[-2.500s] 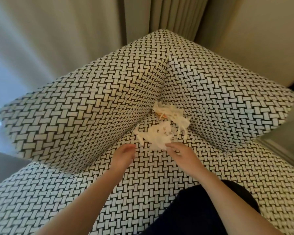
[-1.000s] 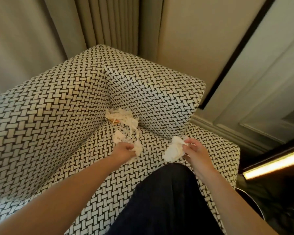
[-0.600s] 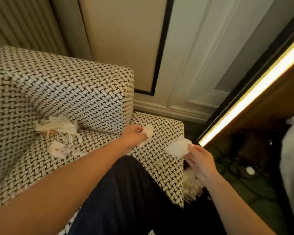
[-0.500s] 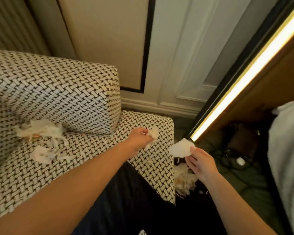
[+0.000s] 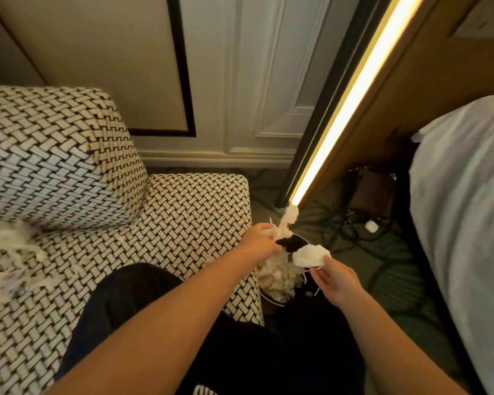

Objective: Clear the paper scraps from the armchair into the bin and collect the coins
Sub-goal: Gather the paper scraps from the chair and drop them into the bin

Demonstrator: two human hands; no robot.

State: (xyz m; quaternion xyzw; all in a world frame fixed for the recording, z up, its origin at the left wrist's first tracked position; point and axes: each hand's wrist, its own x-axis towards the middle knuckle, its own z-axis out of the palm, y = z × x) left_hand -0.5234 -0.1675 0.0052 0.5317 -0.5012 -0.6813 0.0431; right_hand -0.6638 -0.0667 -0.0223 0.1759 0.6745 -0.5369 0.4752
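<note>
We judge the binning step in hand: our left hand (image 5: 259,244) pinches shredded scraps (image 5: 285,227) and our right hand (image 5: 336,278) grips a crumpled wad (image 5: 311,255) over the bin (image 5: 271,298) right of the armchair (image 5: 188,212), so release comes next, more scraps (image 5: 3,252) remaining far left, coins unseen.

Bin (image 5: 271,298) on the floor, right of the armchair (image 5: 183,212) — scraps (image 5: 280,276) in it. Bed (image 5: 465,218) farther right.

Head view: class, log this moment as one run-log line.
left hand: holds scraps over bin | right hand: holds paper wad | armchair: scraps remain
</note>
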